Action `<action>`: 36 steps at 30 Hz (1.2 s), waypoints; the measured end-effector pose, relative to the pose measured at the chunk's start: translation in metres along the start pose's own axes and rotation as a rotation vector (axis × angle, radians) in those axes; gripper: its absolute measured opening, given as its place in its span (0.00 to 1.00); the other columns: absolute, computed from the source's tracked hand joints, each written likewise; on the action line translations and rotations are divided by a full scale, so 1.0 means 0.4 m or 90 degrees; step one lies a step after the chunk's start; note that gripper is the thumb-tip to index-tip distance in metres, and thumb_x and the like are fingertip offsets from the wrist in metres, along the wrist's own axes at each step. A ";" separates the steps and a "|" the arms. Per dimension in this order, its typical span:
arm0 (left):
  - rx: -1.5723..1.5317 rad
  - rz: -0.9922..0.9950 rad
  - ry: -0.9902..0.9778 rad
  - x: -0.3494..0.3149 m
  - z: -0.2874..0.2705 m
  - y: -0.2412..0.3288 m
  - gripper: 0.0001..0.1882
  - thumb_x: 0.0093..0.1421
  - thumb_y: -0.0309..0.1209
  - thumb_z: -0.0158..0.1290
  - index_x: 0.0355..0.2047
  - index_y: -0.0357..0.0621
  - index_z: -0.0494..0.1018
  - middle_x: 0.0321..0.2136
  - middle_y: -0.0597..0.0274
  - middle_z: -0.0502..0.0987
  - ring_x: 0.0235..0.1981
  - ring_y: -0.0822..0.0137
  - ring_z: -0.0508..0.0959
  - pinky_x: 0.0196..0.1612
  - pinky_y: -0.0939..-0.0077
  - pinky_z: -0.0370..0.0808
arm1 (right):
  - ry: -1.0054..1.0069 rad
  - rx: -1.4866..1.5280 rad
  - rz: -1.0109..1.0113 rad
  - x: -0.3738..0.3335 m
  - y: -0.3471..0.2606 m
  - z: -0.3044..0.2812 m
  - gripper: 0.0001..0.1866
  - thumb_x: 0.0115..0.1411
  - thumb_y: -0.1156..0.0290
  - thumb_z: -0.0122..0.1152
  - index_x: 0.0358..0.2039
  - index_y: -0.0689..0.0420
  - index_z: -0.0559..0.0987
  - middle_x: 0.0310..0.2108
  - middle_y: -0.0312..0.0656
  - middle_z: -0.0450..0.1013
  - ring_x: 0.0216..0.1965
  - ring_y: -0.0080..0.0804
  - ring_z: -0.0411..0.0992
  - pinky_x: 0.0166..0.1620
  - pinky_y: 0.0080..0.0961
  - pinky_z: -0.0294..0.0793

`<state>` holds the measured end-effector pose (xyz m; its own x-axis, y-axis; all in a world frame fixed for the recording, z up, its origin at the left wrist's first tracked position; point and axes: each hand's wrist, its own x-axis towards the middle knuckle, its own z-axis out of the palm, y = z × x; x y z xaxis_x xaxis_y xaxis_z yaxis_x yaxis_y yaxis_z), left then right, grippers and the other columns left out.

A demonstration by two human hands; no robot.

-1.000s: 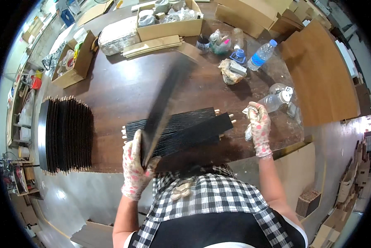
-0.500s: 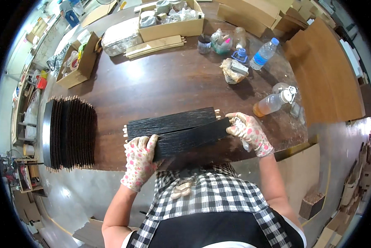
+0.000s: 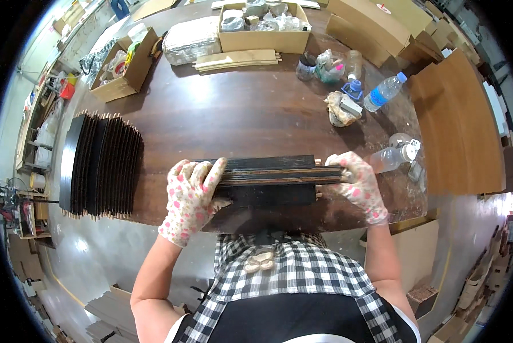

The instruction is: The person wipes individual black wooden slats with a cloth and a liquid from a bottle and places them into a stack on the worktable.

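My left hand [image 3: 193, 197], in a white glove with pink spots, is closed on the left end of a black wooden board [image 3: 273, 175]. The opposite end is gripped by my right hand [image 3: 356, 186], gloved alike; a bit of white cloth that was in it is hidden. The board is turned up so that its long narrow edge, streaked brown, faces me. Beneath it lies more flat black board [image 3: 268, 197] with short wooden pegs at its right end. Whether that is one board or two, I cannot tell.
A row of upright black pegged boards [image 3: 102, 166] stands at the table's left. Bottles, including a blue-capped one [image 3: 384, 93], and a torn-topped cup [image 3: 342, 111] are at the right. Cardboard boxes [image 3: 265, 41] and a wrapped bundle [image 3: 192, 43] line the far side.
The near black board, slanted flat before, is now lifted and turned onto its edge between my hands. My left hand has risen along its end. The whole view has shifted slightly.
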<state>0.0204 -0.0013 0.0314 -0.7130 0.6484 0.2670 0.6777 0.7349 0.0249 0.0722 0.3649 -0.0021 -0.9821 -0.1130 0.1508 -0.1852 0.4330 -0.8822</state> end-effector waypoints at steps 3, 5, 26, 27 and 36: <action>-0.089 -0.054 -0.006 -0.041 0.072 -0.056 0.41 0.45 0.45 0.66 0.60 0.46 0.68 0.46 0.56 0.74 0.49 0.52 0.72 0.57 0.52 0.64 | 0.009 -0.060 0.012 -0.011 0.070 0.026 0.22 0.47 0.76 0.71 0.45 0.59 0.79 0.42 0.40 0.74 0.46 0.34 0.74 0.51 0.28 0.73; -0.174 -0.119 0.017 -0.055 0.077 -0.083 0.37 0.46 0.40 0.67 0.57 0.45 0.70 0.46 0.54 0.75 0.49 0.51 0.73 0.56 0.54 0.66 | 0.027 -0.063 0.004 -0.012 0.053 0.033 0.23 0.47 0.75 0.71 0.46 0.58 0.79 0.42 0.41 0.75 0.46 0.37 0.75 0.51 0.29 0.73; -0.251 -0.136 0.088 0.093 0.304 -0.399 0.23 0.43 0.33 0.69 0.41 0.48 0.78 0.36 0.60 0.79 0.40 0.55 0.76 0.45 0.62 0.75 | -0.052 -0.107 -0.015 0.389 0.167 0.089 0.25 0.50 0.73 0.72 0.51 0.53 0.78 0.43 0.42 0.74 0.46 0.37 0.74 0.51 0.32 0.74; -0.246 -0.150 0.093 0.105 0.318 -0.405 0.23 0.43 0.33 0.69 0.41 0.48 0.78 0.36 0.60 0.79 0.40 0.54 0.76 0.45 0.62 0.75 | -0.050 -0.161 -0.025 0.412 0.175 0.089 0.26 0.50 0.73 0.72 0.51 0.53 0.78 0.43 0.42 0.74 0.46 0.38 0.74 0.51 0.32 0.74; -0.256 -0.173 0.141 0.108 0.458 -0.398 0.24 0.43 0.31 0.69 0.42 0.46 0.76 0.36 0.59 0.78 0.39 0.53 0.76 0.44 0.61 0.75 | 0.072 -0.262 0.003 0.429 0.362 0.145 0.25 0.53 0.74 0.66 0.54 0.53 0.76 0.48 0.47 0.75 0.50 0.42 0.75 0.54 0.34 0.74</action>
<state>-0.1511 -0.0539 -0.1377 -0.8468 0.3557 0.3955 0.5203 0.7084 0.4770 -0.1211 0.3562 -0.1297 -0.9763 -0.0208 0.2156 -0.1564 0.7563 -0.6353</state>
